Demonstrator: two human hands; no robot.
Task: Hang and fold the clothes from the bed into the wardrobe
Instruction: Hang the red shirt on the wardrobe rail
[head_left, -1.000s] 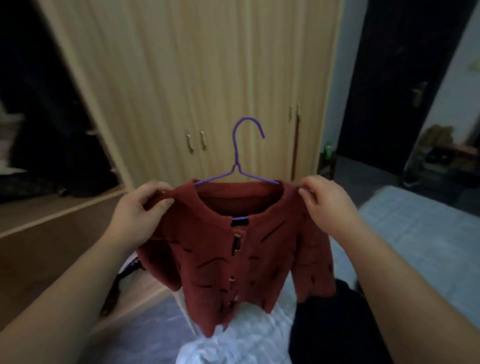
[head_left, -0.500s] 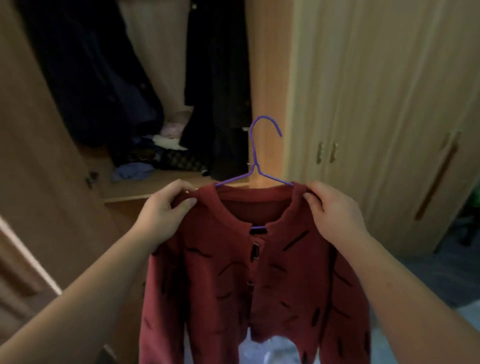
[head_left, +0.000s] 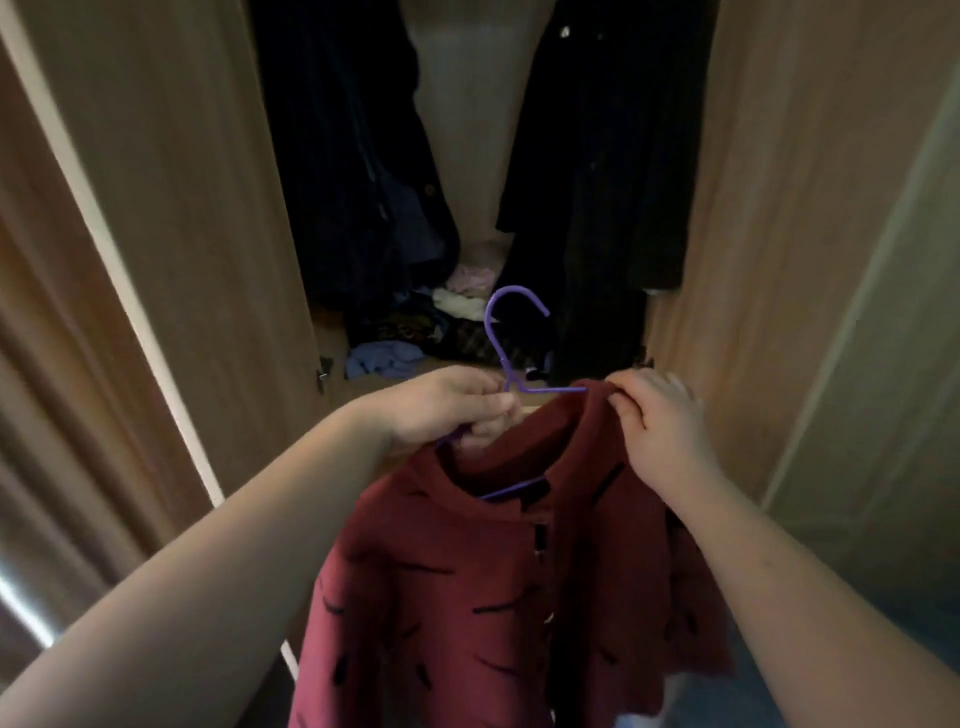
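A red cardigan (head_left: 483, 587) with dark dashes hangs on a purple hanger (head_left: 506, 340), held up in front of the open wardrobe (head_left: 208, 208), its body drooping below both hands. The left hand (head_left: 447, 402) curls its fingers around the hanger just under the hook, at the garment's left shoulder, while the right hand (head_left: 657, 421) pinches the right shoulder of the knit at the hanger's other arm. Inside the wardrobe dark coats (head_left: 587, 171) hang above a heap of loose clothes (head_left: 415, 332), which in the dim light seem to lie on its floor.
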